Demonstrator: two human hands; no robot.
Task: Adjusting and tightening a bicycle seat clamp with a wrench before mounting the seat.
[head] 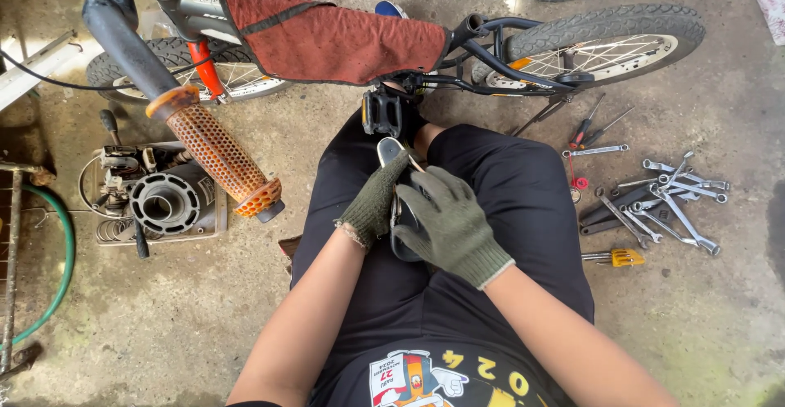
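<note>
Both gloved hands, left (pixel 374 203) and right (pixel 451 223), curl around a dark bike part (pixel 391 152) on the lap, fingers pressed together. Pedal (pixel 383 113) sits just beyond the fingertips; wrenches (pixel 658 203) lie well right; orange grip (pixel 219 155) left.

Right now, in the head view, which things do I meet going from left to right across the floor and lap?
Green hose → engine part → orange handlebar grip → left hand → right hand → yellow-handled tool → wrenches.
</note>
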